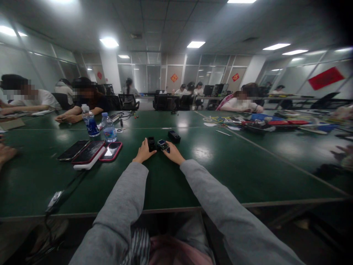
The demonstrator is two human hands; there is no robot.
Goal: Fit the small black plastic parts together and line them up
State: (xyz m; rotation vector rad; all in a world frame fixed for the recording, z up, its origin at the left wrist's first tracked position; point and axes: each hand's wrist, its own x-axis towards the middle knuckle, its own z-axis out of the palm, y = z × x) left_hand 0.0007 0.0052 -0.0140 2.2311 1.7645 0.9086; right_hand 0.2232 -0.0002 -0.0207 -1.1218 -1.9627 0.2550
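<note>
Both my arms in grey sleeves stretch out over the green table [209, 165]. My left hand [143, 151] is closed around a small black block-shaped device [151, 143] standing on the table. My right hand [172, 154] pinches a second small device [162, 144] with a bluish shiny top, right beside the first. A third small black box [174, 136] lies just beyond them, untouched.
Three phones [91, 151] lie at my left, with two water bottles [90, 125] behind them. A cable and small plug [55, 198] run off the near left edge. Other people sit around the tables; clutter of tools and parts [270, 123] lies at the right.
</note>
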